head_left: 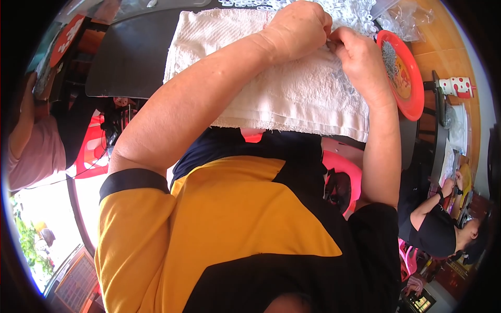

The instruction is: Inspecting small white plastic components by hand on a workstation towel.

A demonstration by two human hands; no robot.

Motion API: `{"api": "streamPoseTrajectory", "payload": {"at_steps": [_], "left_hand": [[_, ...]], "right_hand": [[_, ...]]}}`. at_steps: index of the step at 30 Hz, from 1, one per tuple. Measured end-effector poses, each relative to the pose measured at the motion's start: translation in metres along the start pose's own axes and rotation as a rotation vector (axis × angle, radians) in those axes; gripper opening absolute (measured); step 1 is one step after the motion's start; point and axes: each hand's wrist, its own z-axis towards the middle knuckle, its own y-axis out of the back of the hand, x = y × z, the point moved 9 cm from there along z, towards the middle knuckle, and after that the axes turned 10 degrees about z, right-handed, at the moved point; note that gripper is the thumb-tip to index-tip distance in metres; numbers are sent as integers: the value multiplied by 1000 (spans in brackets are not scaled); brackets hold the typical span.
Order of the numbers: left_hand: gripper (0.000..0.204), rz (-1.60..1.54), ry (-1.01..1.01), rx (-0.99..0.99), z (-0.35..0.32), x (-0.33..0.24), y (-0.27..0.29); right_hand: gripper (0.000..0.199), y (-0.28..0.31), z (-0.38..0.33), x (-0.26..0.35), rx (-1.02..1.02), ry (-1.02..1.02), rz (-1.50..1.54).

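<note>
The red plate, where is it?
In the head view, the red plate sits on the table at the person's right, just beside the right hand and the white towel.

Both hands, left hand (300, 26) & right hand (360, 55), pinch sth tiny over white towel (292, 96).

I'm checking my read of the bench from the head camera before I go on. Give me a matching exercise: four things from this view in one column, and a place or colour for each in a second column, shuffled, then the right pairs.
Things:
1. towel
2. plate
3. cup with red dots
4. pile of small white plastic rings

Places or colours:
A. red-orange, right of the right hand
B. at the far right, past the plate
C. off-white, spread under both hands
D. at the top edge, just beyond the left hand

Pairs: 1-C, 2-A, 3-B, 4-D
</note>
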Motion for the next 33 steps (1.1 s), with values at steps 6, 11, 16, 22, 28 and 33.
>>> {"api": "streamPoseTrajectory", "payload": {"at_steps": [6,11,16,22,28,33], "left_hand": [[11,195,8,-31,-1,-13,12],[11,-77,1,53,0,-5,-1],[7,109,-79,22,0,-10,-1],[6,563,-130,-58,-12,-57,13],[12,349,-65,149,4,-7,-20],[7,339,-154,88,-1,-20,-10]], "right_hand": [[15,0,-3,6,-30,28,-115],[14,-4,-11,3,-13,28,-175],[13,-5,-14,10,-56,126,-189],[16,-2,-19,11,-98,188,-155],[19,-3,-16,16,-119,180,-179],[15,-6,-15,22,-114,209,-279]]}}
